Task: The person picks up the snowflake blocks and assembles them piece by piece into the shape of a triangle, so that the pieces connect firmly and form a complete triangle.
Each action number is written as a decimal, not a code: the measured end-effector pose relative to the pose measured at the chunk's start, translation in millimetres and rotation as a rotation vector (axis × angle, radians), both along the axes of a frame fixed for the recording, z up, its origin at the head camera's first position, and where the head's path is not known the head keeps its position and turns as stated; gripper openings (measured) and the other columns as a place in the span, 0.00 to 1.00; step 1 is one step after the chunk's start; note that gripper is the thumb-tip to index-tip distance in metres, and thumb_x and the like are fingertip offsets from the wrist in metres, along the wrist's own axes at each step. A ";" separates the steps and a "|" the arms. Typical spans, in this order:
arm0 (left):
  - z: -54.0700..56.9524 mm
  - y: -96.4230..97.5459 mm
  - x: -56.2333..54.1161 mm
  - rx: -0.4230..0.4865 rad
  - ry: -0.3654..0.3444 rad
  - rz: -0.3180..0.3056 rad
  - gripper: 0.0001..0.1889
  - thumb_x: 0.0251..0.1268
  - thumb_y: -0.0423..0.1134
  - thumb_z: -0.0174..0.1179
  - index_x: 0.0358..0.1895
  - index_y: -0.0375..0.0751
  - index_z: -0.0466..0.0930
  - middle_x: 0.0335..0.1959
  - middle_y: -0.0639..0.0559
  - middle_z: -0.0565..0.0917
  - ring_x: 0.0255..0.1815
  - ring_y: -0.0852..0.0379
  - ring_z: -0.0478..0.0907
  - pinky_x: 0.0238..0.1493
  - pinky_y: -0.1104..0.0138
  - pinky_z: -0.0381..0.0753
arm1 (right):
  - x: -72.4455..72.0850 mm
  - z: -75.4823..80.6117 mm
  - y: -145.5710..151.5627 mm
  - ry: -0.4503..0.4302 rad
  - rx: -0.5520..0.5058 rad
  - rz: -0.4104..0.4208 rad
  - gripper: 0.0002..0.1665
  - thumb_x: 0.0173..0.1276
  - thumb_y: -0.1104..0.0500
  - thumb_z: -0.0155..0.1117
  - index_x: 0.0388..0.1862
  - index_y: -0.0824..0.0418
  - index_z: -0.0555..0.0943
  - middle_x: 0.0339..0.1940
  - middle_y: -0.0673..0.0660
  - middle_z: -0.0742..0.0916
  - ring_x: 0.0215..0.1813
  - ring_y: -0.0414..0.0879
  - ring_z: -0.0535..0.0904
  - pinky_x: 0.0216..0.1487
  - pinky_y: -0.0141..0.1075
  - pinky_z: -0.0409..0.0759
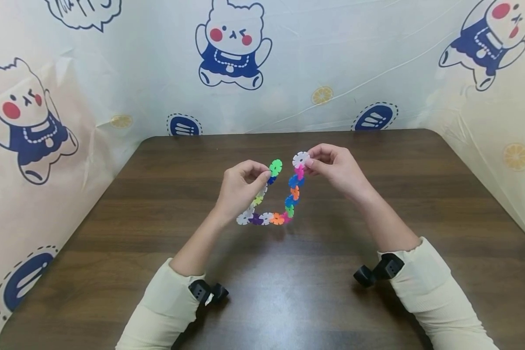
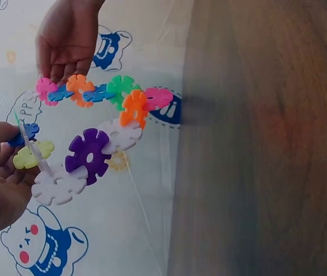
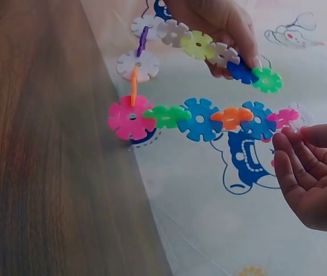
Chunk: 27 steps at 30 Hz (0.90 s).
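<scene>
A chain of snowflake building discs [image 1: 277, 218] in several colours hangs in a U shape between the two hands. My left hand [image 1: 243, 188] pinches one end, by the green disc [image 1: 275, 167] and the dark blue disc [image 3: 243, 73] beneath it. At the other end, my right hand [image 1: 339, 167] pinches the white disc [image 1: 300, 159], which has a pink disc [image 1: 299, 171] below it. In the left wrist view a purple disc [image 2: 88, 156] and an orange disc [image 2: 134, 109] show along the bottom run. The two chain ends are apart, with a narrow gap between them.
The dark brown wooden table [image 1: 288, 301] lies below the hands. Behind it and along both sides hangs a pale curtain [image 1: 148, 63] printed with cartoon bears. A black camera band sits on each cream sleeve [image 1: 433, 287].
</scene>
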<state>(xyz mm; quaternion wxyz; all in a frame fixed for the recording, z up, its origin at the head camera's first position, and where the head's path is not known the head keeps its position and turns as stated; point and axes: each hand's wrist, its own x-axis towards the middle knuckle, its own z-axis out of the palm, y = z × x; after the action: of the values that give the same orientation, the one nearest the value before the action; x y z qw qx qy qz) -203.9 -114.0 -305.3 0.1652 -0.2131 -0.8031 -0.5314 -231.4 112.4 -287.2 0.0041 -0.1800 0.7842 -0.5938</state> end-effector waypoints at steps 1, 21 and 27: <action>-0.4 0.6 0.1 -0.008 0.001 -0.009 0.05 0.59 0.32 0.62 0.35 0.33 0.81 0.26 0.47 0.81 0.26 0.56 0.75 0.29 0.70 0.76 | 0.6 0.2 -0.7 0.006 0.008 0.000 0.14 0.66 0.59 0.60 0.45 0.70 0.77 0.35 0.60 0.83 0.38 0.50 0.81 0.44 0.36 0.79; -5.0 11.2 3.6 -0.125 -0.046 -0.087 0.04 0.57 0.31 0.63 0.34 0.34 0.81 0.28 0.50 0.81 0.25 0.58 0.76 0.29 0.68 0.79 | 5.0 -2.8 -4.2 0.023 0.064 0.036 0.13 0.66 0.60 0.60 0.44 0.69 0.78 0.37 0.62 0.83 0.39 0.52 0.80 0.42 0.33 0.79; -7.4 10.4 3.7 -0.122 -0.013 -0.057 0.04 0.57 0.31 0.63 0.33 0.34 0.81 0.28 0.50 0.81 0.24 0.59 0.76 0.27 0.68 0.79 | 4.7 -4.9 -4.0 0.068 0.121 0.058 0.12 0.66 0.59 0.61 0.43 0.67 0.79 0.37 0.60 0.82 0.39 0.55 0.77 0.42 0.33 0.78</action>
<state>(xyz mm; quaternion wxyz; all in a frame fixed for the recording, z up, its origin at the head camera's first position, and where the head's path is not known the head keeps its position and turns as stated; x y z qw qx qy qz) -200.2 -103.6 -312.7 0.1314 -0.2422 -0.8286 -0.4874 -226.6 108.4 -292.2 0.0056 -0.2222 0.8127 -0.5386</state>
